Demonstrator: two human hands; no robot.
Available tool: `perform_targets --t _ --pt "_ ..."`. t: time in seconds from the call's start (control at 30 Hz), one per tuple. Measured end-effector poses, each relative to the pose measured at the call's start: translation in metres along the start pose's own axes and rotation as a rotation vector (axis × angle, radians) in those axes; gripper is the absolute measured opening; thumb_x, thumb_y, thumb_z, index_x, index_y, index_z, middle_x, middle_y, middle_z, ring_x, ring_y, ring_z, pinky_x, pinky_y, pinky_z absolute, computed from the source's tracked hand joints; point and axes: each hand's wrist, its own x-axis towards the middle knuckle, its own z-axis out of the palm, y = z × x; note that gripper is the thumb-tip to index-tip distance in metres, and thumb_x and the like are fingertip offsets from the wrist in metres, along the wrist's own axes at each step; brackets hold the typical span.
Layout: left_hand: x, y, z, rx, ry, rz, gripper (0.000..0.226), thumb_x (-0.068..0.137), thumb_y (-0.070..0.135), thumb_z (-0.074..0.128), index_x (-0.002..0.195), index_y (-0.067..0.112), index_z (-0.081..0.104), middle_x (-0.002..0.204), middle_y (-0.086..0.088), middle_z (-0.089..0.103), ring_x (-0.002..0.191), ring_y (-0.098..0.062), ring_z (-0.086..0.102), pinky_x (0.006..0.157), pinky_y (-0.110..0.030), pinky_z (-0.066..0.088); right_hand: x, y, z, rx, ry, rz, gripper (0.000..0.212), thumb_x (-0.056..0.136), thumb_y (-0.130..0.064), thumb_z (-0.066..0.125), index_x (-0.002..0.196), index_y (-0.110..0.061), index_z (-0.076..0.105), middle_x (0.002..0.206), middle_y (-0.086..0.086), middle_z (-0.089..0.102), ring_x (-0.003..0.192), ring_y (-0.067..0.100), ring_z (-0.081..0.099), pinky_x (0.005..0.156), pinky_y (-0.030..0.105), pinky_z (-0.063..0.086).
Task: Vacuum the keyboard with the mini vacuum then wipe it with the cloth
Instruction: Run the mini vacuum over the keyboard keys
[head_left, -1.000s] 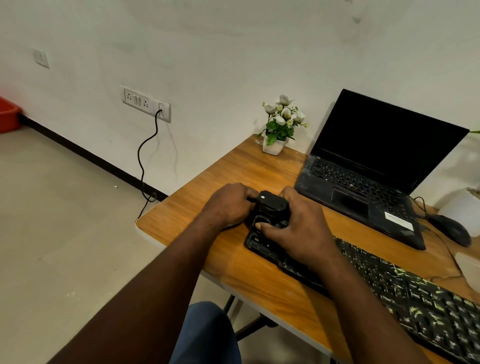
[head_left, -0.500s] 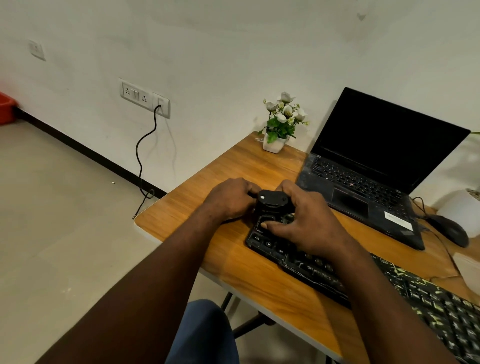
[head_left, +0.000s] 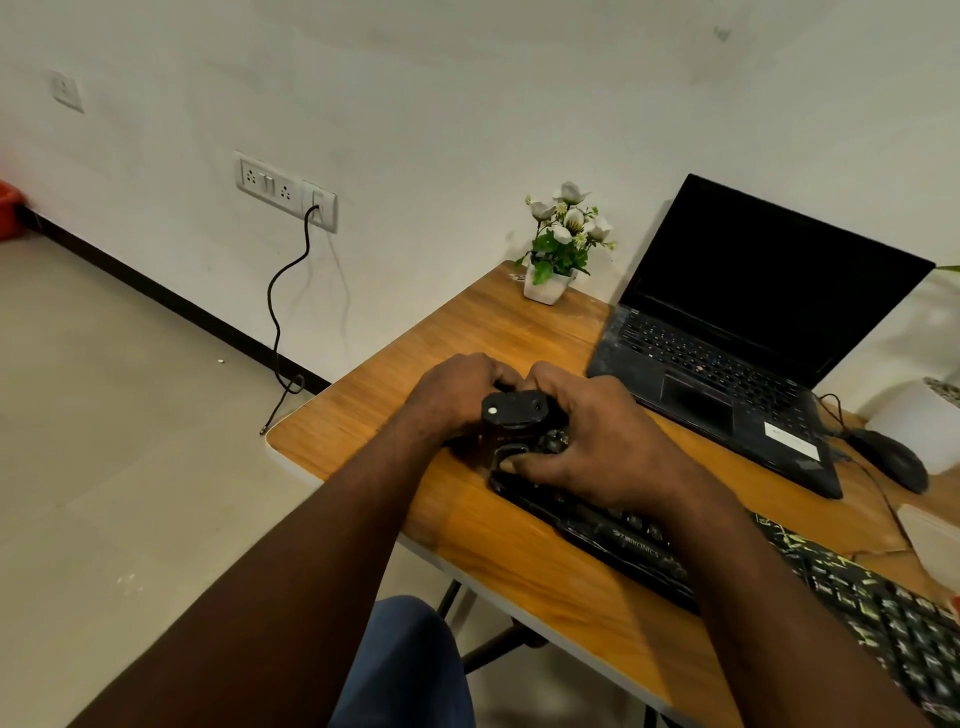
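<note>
Left hand: the left hand (head_left: 457, 395) is closed, its fingers curled round the left and far side of the mini vacuum (head_left: 511, 422); the fingertips are hidden behind the body of the unit.
Right hand: the right hand (head_left: 597, 441) is closed on the same unit from the right, fingers bent over its far side and thumb pressed low on its near face.
Mini vacuum: small, black, with a pale dot on its top; it stands upright between the two hands, its base on the left end of the keyboard (head_left: 628, 543).
Keyboard: black, lying slantwise near the front edge of the table (head_left: 395, 364), running from under the vacuum down to the lower right corner of the view; the right forearm covers its middle stretch. Brand lettering shows on the front rim but is hard to read.
Table: wooden top, pushed close to a white wall.
Laptop: the laptop (head_left: 753, 338) is open, screen dark, just behind the keyboard and right hand.
Mouse: a dark mouse (head_left: 891, 460) lies just right of the laptop, its lead trailing.
Flower pot: a white flower pot (head_left: 545, 283) with pale blooms stands at the far edge, left of the laptop.
Wall: a wall socket (head_left: 285, 189) carries a black cable (head_left: 278, 322) hanging to the floor.
</note>
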Motion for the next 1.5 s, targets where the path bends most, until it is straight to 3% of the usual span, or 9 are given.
perform_targets --t 0.17,0.33,0.43,0.63,0.73,0.87,1.03,1.3,1.5 --pt "-0.001 -0.004 0.003 -0.079 -0.001 0.024 0.014 0.09 0.034 0.064 0.083 0.044 0.07 0.08 0.018 0.068 0.079 -0.009 0.064 0.067 -0.03 0.046 0.003 0.026 -0.004 -0.009 0.063 0.132 0.043 0.076 -0.024 0.09 0.101 -0.033 0.056 0.095 -0.006 0.072 0.084 0.006 0.07 0.068 0.028 0.059" --pt "0.004 -0.011 0.011 -0.109 0.027 0.044 0.01 0.088 0.048 0.072 0.096 0.047 0.077 0.106 0.021 0.075 0.099 -0.004 0.065 0.089 -0.038 0.055 0.013 0.057 -0.018 -0.01 0.279 0.311 0.051 0.074 -0.027 0.091 0.112 -0.024 0.057 0.102 -0.01 0.069 0.091 0.002 0.068 0.069 0.016 0.053" --pt "0.007 -0.013 0.011 -0.093 0.03 0.044 0.013 0.09 0.039 0.07 0.086 0.05 0.074 0.104 0.018 0.075 0.096 -0.008 0.065 0.087 -0.039 0.055 0.019 0.056 -0.017 0.084 0.254 0.299 0.048 0.074 -0.025 0.091 0.109 -0.025 0.058 0.101 -0.008 0.07 0.09 0.002 0.069 0.073 0.023 0.058" --pt "0.008 -0.015 0.015 -0.091 0.044 0.033 0.014 0.092 0.039 0.072 0.102 0.044 0.079 0.114 0.018 0.075 0.102 -0.006 0.064 0.089 -0.036 0.053 0.029 0.067 -0.014 -0.059 0.308 0.327 0.05 0.074 -0.026 0.092 0.109 -0.022 0.056 0.104 -0.005 0.07 0.093 0.011 0.069 0.075 0.029 0.061" --pt "0.009 -0.014 0.014 -0.092 0.045 0.032 0.012 0.092 0.038 0.07 0.099 0.042 0.079 0.109 0.016 0.076 0.097 -0.008 0.065 0.088 -0.039 0.056 0.025 0.065 -0.016 0.073 0.218 0.308 0.047 0.074 -0.025 0.091 0.107 -0.025 0.058 0.1 -0.007 0.071 0.089 0.005 0.07 0.071 0.024 0.059" --pt "0.008 -0.014 0.015 -0.11 0.053 0.015 0.013 0.091 0.04 0.07 0.099 0.046 0.079 0.113 0.019 0.074 0.103 -0.005 0.063 0.09 -0.036 0.053 0.027 0.073 -0.018 -0.096 0.295 0.369 0.054 0.074 -0.027 0.092 0.114 -0.023 0.056 0.109 -0.002 0.068 0.096 0.013 0.067 0.07 0.02 0.052" --pt "0.009 -0.014 0.015 -0.097 0.055 0.021 0.018 0.089 0.056 0.069 0.1 0.045 0.078 0.109 0.019 0.075 0.101 -0.006 0.064 0.089 -0.04 0.055 0.02 0.076 -0.02 0.03 0.254 0.323 0.053 0.074 -0.027 0.092 0.114 -0.024 0.058 0.106 -0.008 0.071 0.096 0.007 0.069 0.078 0.027 0.059" --pt "0.01 -0.015 0.015 -0.097 0.047 0.034 0.015 0.089 0.048 0.069 0.102 0.049 0.077 0.115 0.022 0.073 0.108 -0.005 0.063 0.09 -0.037 0.052 0.013 0.075 -0.03 0.054 0.2 0.287 0.047 0.074 -0.024 0.092 0.107 -0.026 0.058 0.101 -0.007 0.072 0.09 0.005 0.071 0.07 0.022 0.057" --pt "0.009 -0.014 0.016 -0.089 0.051 0.032 0.014 0.089 0.049 0.069 0.1 0.047 0.078 0.115 0.021 0.074 0.107 -0.005 0.062 0.091 -0.038 0.053 0.022 0.074 -0.03 -0.157 0.202 0.305 0.048 0.075 -0.024 0.091 0.108 -0.025 0.055 0.102 -0.005 0.066 0.093 0.013 0.066 0.069 0.02 0.051"
